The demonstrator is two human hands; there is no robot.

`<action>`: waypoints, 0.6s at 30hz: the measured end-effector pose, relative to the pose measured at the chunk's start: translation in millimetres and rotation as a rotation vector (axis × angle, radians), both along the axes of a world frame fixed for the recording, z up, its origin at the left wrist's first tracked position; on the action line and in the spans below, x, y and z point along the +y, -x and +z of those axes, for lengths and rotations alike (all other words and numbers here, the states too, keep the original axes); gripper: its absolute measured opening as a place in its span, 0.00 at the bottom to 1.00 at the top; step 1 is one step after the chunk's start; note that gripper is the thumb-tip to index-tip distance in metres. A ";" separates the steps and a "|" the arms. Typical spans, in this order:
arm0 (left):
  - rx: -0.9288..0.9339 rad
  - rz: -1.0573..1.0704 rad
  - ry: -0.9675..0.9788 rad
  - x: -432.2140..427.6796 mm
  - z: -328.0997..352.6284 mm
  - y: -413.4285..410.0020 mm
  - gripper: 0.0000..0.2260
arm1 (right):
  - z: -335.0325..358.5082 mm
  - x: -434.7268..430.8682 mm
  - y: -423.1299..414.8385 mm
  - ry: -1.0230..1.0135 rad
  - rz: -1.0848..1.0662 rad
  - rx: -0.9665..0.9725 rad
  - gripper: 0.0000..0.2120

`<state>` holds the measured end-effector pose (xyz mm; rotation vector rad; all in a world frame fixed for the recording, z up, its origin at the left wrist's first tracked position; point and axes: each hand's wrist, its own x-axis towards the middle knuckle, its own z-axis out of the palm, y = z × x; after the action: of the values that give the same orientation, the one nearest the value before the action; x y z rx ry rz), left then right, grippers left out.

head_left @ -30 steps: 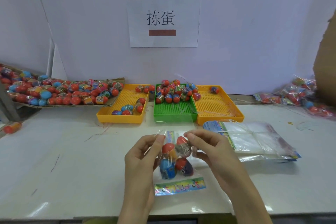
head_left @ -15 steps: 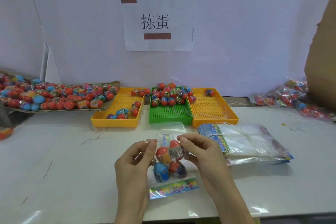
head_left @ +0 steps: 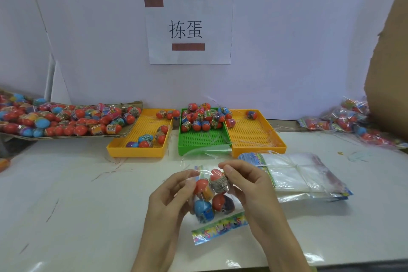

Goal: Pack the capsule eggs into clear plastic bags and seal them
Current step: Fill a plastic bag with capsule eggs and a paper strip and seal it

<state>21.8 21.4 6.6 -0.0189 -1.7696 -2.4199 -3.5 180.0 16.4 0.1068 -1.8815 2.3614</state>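
A clear plastic bag (head_left: 217,226) with a colourful printed strip lies on the white table in front of me. Several capsule eggs (head_left: 210,196), red and blue, sit inside it. My left hand (head_left: 170,196) pinches the bag's top left edge. My right hand (head_left: 247,180) pinches the top right edge between thumb and fingers, just above the eggs. More loose capsule eggs (head_left: 204,118) are heaped in the green tray (head_left: 203,141).
Two yellow trays (head_left: 136,150) (head_left: 256,139) flank the green one, each with a few eggs. A cardboard sheet (head_left: 66,136) of loose eggs lies at the far left. A stack of empty bags (head_left: 295,174) lies to my right, packed bags (head_left: 351,121) far right.
Both hands keep pinching the bag's top; they have shifted slightly with the bag. My view has tilted a little to the right and down.
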 end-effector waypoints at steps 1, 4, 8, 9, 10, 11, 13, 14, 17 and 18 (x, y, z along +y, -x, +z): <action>-0.010 -0.015 0.001 1.5 0.6 0.3 0.14 | 0.4 -1.4 -0.1 -0.015 -0.013 -0.002 0.09; -0.011 0.008 0.012 5.8 -0.8 1.4 0.06 | 0.6 -8.4 0.0 -0.036 -0.052 -0.031 0.11; 0.005 0.188 0.016 7.6 -1.8 3.1 0.13 | -1.2 -20.7 -1.1 0.026 -0.093 -0.049 0.10; 0.008 0.237 0.012 7.3 -1.6 3.0 0.14 | -2.3 -24.1 -1.5 0.040 -0.099 -0.037 0.09; 0.014 0.279 0.014 7.1 -1.4 3.1 0.15 | -3.1 -27.3 -1.4 0.058 -0.103 -0.024 0.08; 0.018 0.316 0.021 6.8 -1.6 3.4 0.16 | -3.9 -29.7 -1.1 0.083 -0.104 -0.013 0.08; 0.008 0.385 0.029 5.8 -2.3 3.6 0.18 | -5.3 -31.8 0.6 0.124 -0.085 0.003 0.08; -0.004 0.409 0.019 4.8 -2.5 3.4 0.19 | -5.9 -32.1 1.7 0.134 -0.065 0.011 0.08; -0.020 0.429 -0.061 2.2 -1.1 1.9 0.21 | -6.7 -31.7 3.0 0.146 0.001 0.031 0.09; -0.021 0.431 -0.083 1.4 -0.2 1.0 0.22 | -6.4 -31.8 2.9 0.138 0.021 0.043 0.09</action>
<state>20.8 22.8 6.3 0.3594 -1.4904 -2.1799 -6.4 148.2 10.0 0.1646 -1.7010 2.4732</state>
